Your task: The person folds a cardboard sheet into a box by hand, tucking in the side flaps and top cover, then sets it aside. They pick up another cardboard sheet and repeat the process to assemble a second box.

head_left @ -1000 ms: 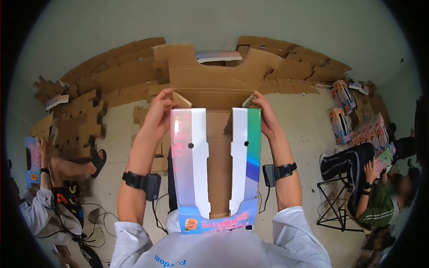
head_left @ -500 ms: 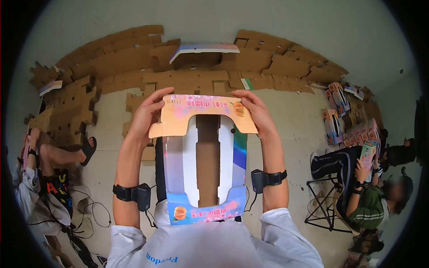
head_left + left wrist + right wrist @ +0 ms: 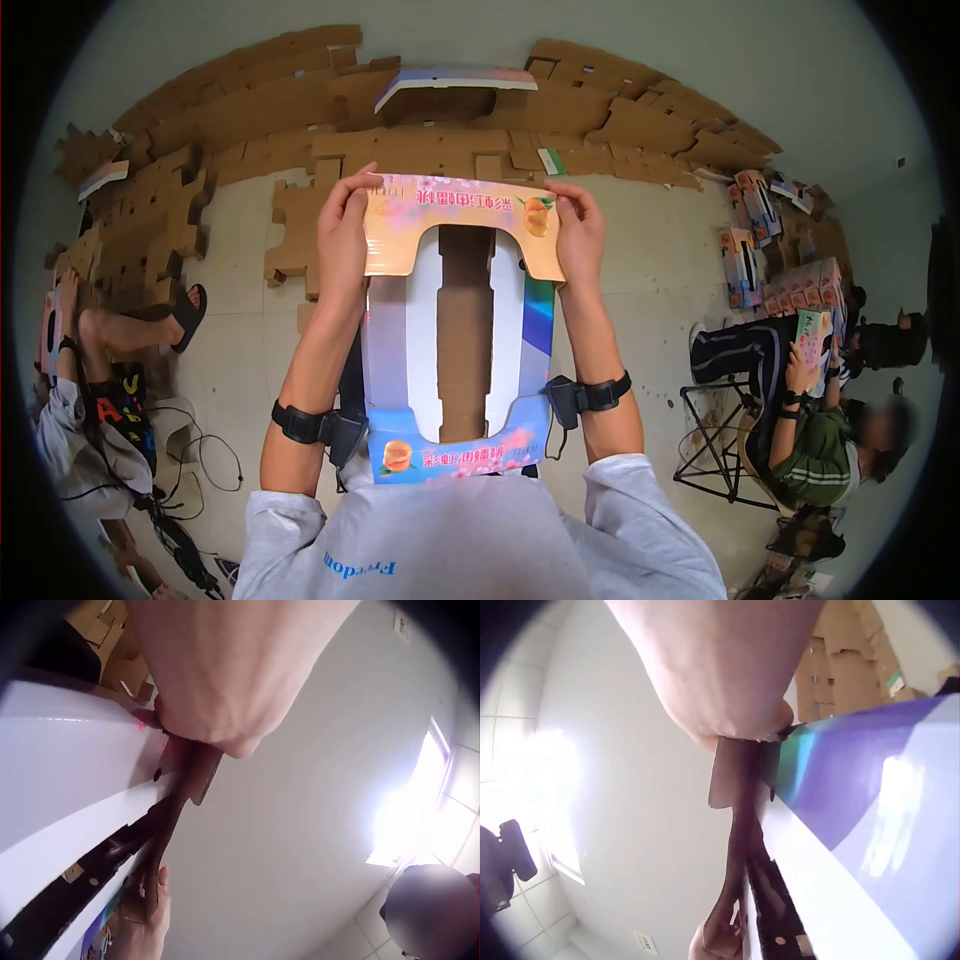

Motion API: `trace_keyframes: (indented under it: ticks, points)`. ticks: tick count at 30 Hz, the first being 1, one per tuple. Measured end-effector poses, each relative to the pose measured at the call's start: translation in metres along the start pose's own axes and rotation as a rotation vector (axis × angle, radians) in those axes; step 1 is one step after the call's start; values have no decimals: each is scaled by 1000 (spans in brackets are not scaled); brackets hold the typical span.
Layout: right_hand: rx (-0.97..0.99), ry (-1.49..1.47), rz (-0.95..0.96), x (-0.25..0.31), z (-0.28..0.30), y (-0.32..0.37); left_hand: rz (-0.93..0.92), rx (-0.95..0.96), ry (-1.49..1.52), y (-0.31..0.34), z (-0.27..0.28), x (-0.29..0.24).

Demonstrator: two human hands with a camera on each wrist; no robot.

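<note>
Here we hold a printed cardboard box [image 3: 455, 340] between both hands, its long axis running from chest outward. Left hand [image 3: 343, 235] and right hand [image 3: 578, 232] each pinch a corner of its far flap [image 3: 460, 215]. It looks light, stiff and creasable, so the edges seem the best grip.

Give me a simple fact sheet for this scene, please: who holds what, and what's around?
Held thing: printed carton, partly folded, brown inside showing
Top flap: peach-coloured, bent over the carton's far end
Left grip: pinches the flap's left edge
Right grip: pinches the flap's right edge
Surroundings: flat cardboard blanks piled beyond; seated people at both sides
</note>
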State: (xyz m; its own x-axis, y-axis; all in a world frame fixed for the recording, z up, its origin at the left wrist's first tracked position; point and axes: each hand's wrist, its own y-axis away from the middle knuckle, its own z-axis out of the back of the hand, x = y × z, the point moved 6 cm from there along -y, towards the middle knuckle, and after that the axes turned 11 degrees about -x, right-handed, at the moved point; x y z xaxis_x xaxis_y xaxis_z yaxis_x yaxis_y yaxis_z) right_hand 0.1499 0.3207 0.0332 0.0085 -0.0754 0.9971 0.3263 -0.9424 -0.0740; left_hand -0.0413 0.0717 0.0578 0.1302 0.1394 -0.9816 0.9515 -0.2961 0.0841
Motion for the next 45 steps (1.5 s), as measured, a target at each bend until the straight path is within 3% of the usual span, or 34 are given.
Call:
trace_keyframes:
  ticks: [4, 11, 14, 20, 23, 28, 29, 32, 35, 38, 43, 45]
  points:
    - [-20, -75, 31, 11, 0, 0, 34, -22, 55, -1, 3, 4]
    - [68, -6, 86, 6, 0, -7, -199, -12, -153, 4, 2, -1]
    - [185, 38, -104, 34, -13, 1, -289, 32, -221, 0, 3, 1]
    - [31, -438, -389, -10, 15, -1, -371, 151, -316, -7, 8, 6]
    - [139, -94, -361, -33, 30, 33, -395, 152, -349, -8, 10, 8]
    - [211, -276, -468, -68, 40, 77, -636, 124, -691, 13, 3, -14]
    - [231, -309, -483, -65, 42, 80, -599, 139, -688, 12, 2, -13]
    - [226, -332, -464, -73, 48, 88, -713, 73, -750, 17, 5, -11]
    - [242, -264, -404, -59, 43, 94, -1257, 142, -1180, 44, -21, -52]
    - [277, -244, -356, -57, 40, 91, -1123, 624, -999, 74, -62, -39]
    - [254, -357, -560, -55, 25, 91, -1389, 662, -1041, 94, -130, -3]
    - [263, -303, -532, -41, 23, 94, -1376, 636, -1004, 87, -128, 2]
